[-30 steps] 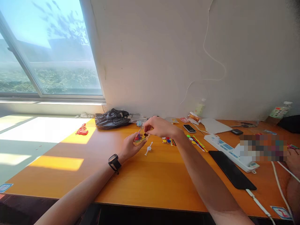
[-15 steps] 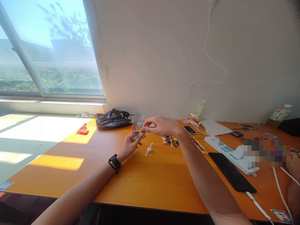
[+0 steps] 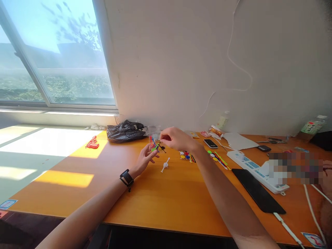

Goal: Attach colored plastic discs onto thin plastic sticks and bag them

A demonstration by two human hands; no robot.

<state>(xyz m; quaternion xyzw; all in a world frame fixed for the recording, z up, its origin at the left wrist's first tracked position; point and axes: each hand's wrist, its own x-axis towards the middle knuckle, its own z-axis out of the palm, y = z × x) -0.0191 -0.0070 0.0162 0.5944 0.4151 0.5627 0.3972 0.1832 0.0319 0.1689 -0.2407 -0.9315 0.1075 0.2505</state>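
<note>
My left hand (image 3: pixel 145 158), with a black watch (image 3: pixel 126 178) on the wrist, reaches up with its fingertips on the lower end of a small clear bag (image 3: pixel 153 139) that holds coloured sticks. My right hand (image 3: pixel 174 138) pinches the bag's upper edge from the right, fingers closed. The bag hangs a little above the orange table (image 3: pixel 155 200). A white plastic piece (image 3: pixel 164 165) lies on the table just below my hands. Loose coloured discs and sticks (image 3: pixel 187 155) lie to the right of it.
A black plastic bag (image 3: pixel 126 131) and a red object (image 3: pixel 91 143) lie at the back left. More coloured sticks (image 3: pixel 218 158), a small phone (image 3: pixel 210 143), a white power strip (image 3: pixel 256 168), a black phone (image 3: pixel 258 191) on a cable and a bottle (image 3: pixel 310 126) are at the right. Another person's hand (image 3: pixel 327 171) shows at the right edge.
The bag has been lifted from lying flat in my left palm to hanging upright. My left fingers have opened out beneath it, and my right hand rose slightly with its top edge.
</note>
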